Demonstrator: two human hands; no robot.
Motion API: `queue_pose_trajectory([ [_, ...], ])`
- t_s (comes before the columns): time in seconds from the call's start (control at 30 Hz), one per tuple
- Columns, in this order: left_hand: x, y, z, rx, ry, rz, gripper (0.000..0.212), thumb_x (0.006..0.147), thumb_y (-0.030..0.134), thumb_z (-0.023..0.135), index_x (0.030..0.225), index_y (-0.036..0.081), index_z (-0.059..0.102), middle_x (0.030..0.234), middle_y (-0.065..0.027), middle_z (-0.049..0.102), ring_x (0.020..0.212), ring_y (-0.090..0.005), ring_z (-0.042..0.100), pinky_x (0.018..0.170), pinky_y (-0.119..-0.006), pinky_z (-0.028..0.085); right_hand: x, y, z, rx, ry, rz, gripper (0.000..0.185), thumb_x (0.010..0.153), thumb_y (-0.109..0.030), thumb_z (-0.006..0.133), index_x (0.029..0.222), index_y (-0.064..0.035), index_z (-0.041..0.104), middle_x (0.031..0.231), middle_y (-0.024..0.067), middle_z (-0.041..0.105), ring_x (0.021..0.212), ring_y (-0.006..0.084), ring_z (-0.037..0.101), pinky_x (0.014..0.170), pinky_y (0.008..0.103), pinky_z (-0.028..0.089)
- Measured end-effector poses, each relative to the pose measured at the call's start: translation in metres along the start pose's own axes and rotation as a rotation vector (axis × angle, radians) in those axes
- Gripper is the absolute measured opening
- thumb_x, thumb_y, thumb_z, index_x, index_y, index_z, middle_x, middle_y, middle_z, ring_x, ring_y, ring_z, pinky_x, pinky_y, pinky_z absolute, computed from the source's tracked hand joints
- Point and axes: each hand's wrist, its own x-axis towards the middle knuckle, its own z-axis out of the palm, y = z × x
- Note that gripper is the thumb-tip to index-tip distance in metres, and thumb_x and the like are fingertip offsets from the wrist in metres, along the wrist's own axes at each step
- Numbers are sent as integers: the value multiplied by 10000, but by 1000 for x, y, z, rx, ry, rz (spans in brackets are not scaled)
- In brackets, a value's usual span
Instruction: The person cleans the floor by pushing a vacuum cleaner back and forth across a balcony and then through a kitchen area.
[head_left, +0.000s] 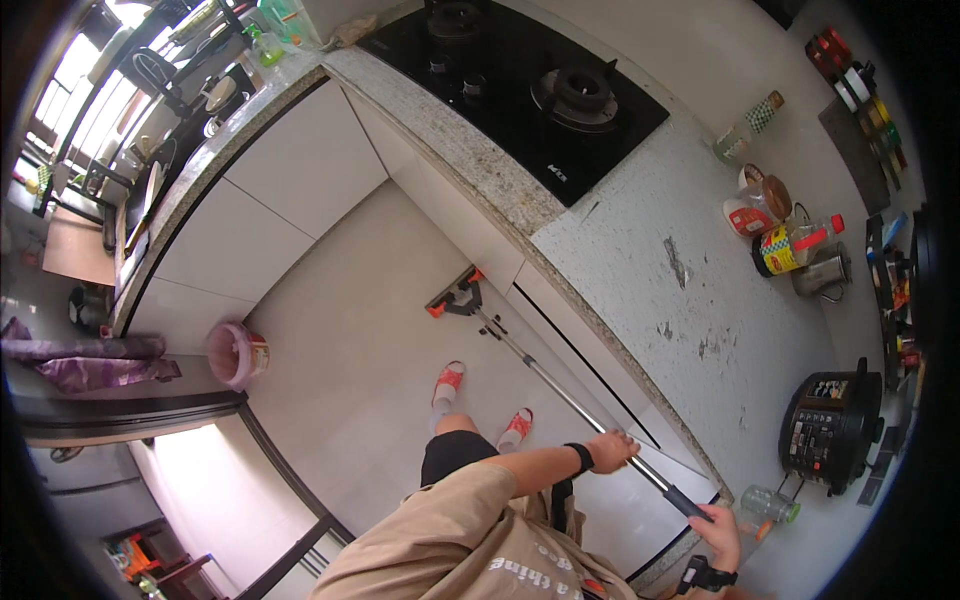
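Note:
A floor mop with a metal pole (570, 400) slants across the view. Its flat head (455, 291), dark with orange ends, rests on the floor beside the white base cabinets. My left hand (613, 451), with a black band at the wrist, is closed around the lower part of the pole. Farther up, my right hand (718, 529) grips the dark handle sleeve (685, 503) near the pole's end; a black strapped device sits on that wrist. My feet in red slippers (448, 381) stand on the pale floor, left of the pole.
A granite-edged counter (480, 157) with a black gas hob (517, 90) runs along the right. Jars (757, 206) and a black electric cooker (831, 431) stand on it. A pink lined bin (236, 356) is by the left cabinets, near a doorway frame (285, 465).

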Motion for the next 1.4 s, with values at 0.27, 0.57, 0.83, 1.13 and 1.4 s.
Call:
queue_pose_trajectory([
  [0.27,-19,-25,4,184,-129,-207,223,715,123,482,926,61,516,872,-96,584,841,-248,559,722,-367,406,36,9,34,-137,-119,-27,284,702,-66,637,971,14,593,685,-55,516,611,30,439,532,180,367],
  [0.57,-197,-190,-118,345,92,-710,160,696,72,502,853,72,531,926,-119,519,933,-287,490,785,-390,401,175,-103,283,-43,-177,-593,281,731,-197,601,943,-15,575,634,141,553,547,205,530,548,301,430],
  [0.83,-273,-185,-155,487,-31,-895,284,750,153,508,1033,143,484,1130,-56,458,1150,-274,361,838,-442,372,144,-157,371,-179,-173,-602,260,734,-208,579,929,-39,547,687,203,566,684,382,551,574,385,439],
  [1.13,-114,-77,-34,417,-249,-170,240,728,150,475,955,80,441,867,-96,549,814,-276,550,789,-536,339,68,-57,129,-308,-240,-360,428,721,-146,619,1115,-28,503,886,118,625,784,185,593,725,306,451],
  [1.4,-4,57,47,-192,-33,213,272,730,119,524,943,24,385,773,-144,557,745,-324,560,625,-396,444,-49,-9,-8,71,-98,104,409,669,-16,626,1068,24,545,837,-7,558,692,50,481,627,180,392],
])
